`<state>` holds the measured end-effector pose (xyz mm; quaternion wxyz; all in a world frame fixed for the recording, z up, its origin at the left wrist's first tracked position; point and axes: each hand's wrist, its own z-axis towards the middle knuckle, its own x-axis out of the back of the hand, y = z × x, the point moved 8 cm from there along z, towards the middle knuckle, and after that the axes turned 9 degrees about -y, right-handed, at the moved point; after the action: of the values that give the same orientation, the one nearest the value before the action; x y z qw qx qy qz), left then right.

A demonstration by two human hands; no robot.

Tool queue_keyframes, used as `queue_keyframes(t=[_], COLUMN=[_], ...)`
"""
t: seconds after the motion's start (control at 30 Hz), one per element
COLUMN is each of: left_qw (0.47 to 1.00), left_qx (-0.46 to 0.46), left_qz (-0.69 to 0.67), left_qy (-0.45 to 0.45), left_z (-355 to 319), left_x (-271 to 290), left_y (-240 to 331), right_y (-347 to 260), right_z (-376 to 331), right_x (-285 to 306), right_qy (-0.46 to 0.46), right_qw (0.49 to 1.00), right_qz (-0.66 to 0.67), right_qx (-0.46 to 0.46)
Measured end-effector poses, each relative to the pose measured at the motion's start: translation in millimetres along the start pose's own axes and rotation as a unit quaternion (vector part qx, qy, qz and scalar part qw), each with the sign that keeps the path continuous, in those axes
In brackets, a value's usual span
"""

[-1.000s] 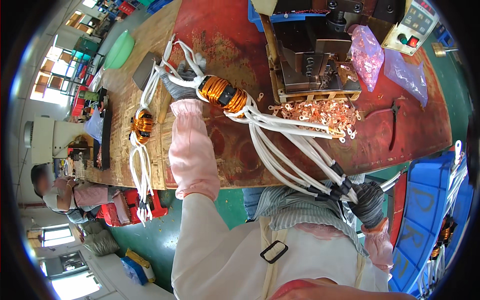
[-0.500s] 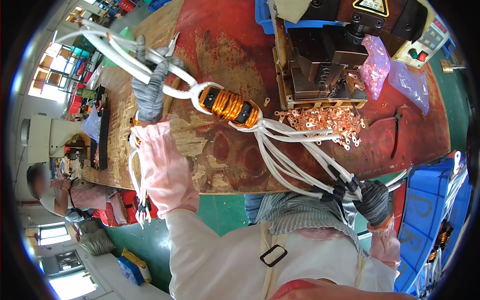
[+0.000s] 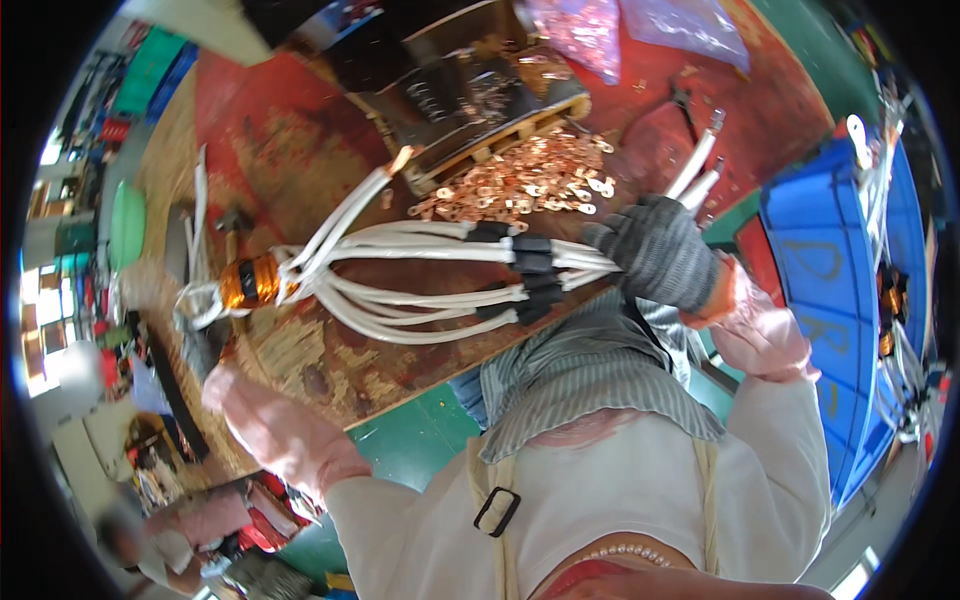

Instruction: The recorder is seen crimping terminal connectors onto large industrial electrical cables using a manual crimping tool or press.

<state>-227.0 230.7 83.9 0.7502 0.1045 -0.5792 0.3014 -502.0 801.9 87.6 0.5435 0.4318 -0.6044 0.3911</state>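
Note:
A coil [image 3: 252, 283] wound with copper-coloured wire is stretched out between my hands over the table. White sleeved leads [image 3: 400, 250] run from it to the right, banded with black tape [image 3: 535, 255]. My right hand [image 3: 660, 255], in a grey knit glove, is closed round the bunched leads beyond the tape; their ends stick out past it. My left hand [image 3: 205, 345], gloved in grey and smeared by motion, is at the coil's left end with the white leads there; its fingers are partly hidden. One short pair of leads with a bare copper tip [image 3: 398, 160] points up and away.
Loose copper lugs [image 3: 520, 180] lie heaped before a dark press [image 3: 450, 90]. Pliers [image 3: 685, 105], plastic bags [image 3: 685, 30] and a hammer [image 3: 233, 220] are on the worn red table [image 3: 250, 120]. A blue bin [image 3: 820, 300] stands at right; another person [image 3: 165, 550] is at far left.
My left hand has drawn down and left, bringing the coil lower. My right hand has risen to the table's edge, and the leads now lie nearly level. The view has turned.

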Motion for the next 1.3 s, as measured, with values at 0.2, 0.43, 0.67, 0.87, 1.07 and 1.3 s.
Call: queue_keyframes(t=[0.2, 0.43, 0.67, 0.87, 1.07, 1.3], left_qw=[0.871, 0.921, 0.939, 0.911, 0.912, 0.931], left_qx=[-0.056, -0.239, -0.166, -0.283, -0.352, -0.350], left_qz=[-0.467, -0.305, -0.246, -0.242, -0.190, -0.084], left_qy=[0.146, 0.040, 0.172, 0.176, 0.085, 0.052], left_z=[-8, 11, 3, 2, 11, 12], left_x=[127, 98, 103, 126, 133, 129], left_y=[233, 341, 335, 366, 394, 408], right_y=[3, 15, 35, 88, 98, 88], right_z=[1, -4, -23, -34, 18, 34], right_x=[-22, -18, -30, -20, -17, -41], right_qy=[-0.026, -0.014, 0.072, 0.122, 0.154, 0.073], right_qw=[0.998, 0.997, 0.988, 0.947, 0.984, 0.994], right_qz=[0.049, 0.071, 0.137, 0.297, 0.086, -0.078], right_qx=[-0.022, -0.035, 0.016, 0.002, -0.035, -0.034])
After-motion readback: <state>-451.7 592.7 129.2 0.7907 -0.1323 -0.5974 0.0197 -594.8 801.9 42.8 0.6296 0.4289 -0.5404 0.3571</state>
